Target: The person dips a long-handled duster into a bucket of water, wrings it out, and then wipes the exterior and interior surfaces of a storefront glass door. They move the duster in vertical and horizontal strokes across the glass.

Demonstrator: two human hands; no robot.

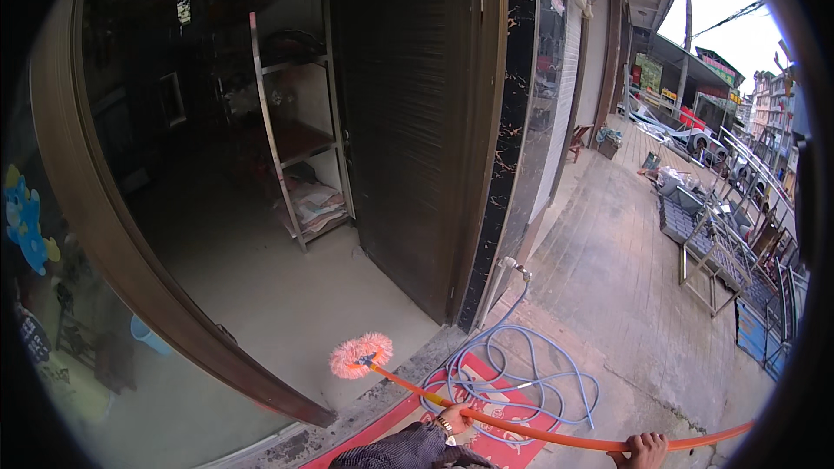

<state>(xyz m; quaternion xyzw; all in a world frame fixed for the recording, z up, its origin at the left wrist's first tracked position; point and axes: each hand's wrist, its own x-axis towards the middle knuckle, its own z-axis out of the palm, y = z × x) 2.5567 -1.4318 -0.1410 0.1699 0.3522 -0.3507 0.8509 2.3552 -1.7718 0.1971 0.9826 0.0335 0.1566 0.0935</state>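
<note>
A long orange pole (534, 433) runs from the lower right towards the doorway, bent by the lens. Its far end carries a fluffy pink chenille mop head (362, 355), held over the doorway floor just inside the stone threshold (417, 365). My left hand (459, 418), with a metal-band watch at the wrist, grips the pole near its yellow collar (432, 397). Farther back along the handle, my right hand (642, 451) is closed around it. Below the pole lie a red patterned doormat (521, 453) and loose coils of blue hose (498, 355).
The hose joins a wall tap (522, 270). A dark door (404, 130) stands open beside a metal shelf rack (296, 159) holding folded cloths. On the left is a glass panel (195, 417) in a brown frame. Metal frames (713, 260) and grey crates (681, 225) line the pavement.
</note>
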